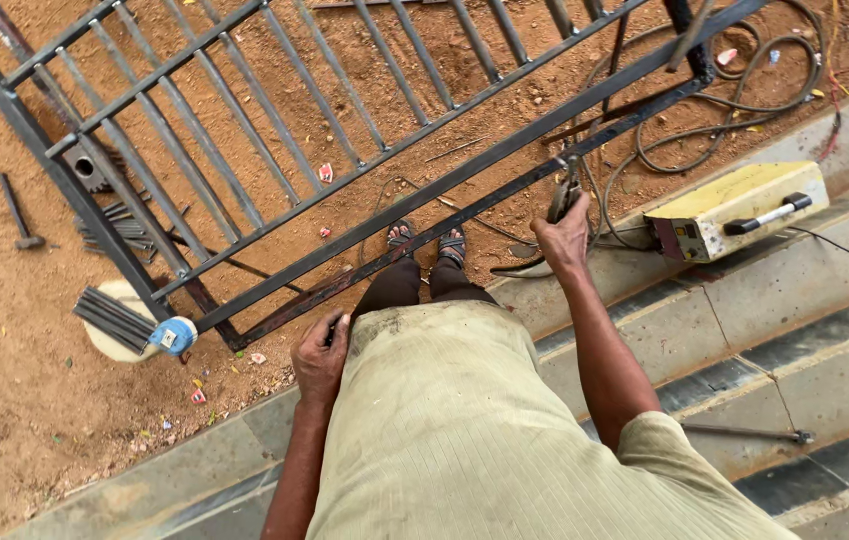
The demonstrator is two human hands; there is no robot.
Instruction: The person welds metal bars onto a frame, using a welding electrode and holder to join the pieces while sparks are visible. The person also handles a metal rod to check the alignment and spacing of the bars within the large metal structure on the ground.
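I stand at the edge of a step over a dark metal gate frame (275, 150) that lies flat on red dirt. My right hand (565, 240) is shut on a metal clamp tool (563, 195), whose jaws sit at the frame's lower bar (465, 225). My left hand (320, 358) hangs by my hip, fingers curled around something small and dark that I cannot make out. My sandalled feet (427, 243) rest just behind the bar.
A yellow welding machine (735, 210) with a black handle stands on the step at right, cables (725, 110) coiled behind it. A hammer (20, 215), a bundle of short steel bars (113, 315) and a blue-white grinder (175, 335) lie at left. A thin rod (745, 432) rests on a lower step.
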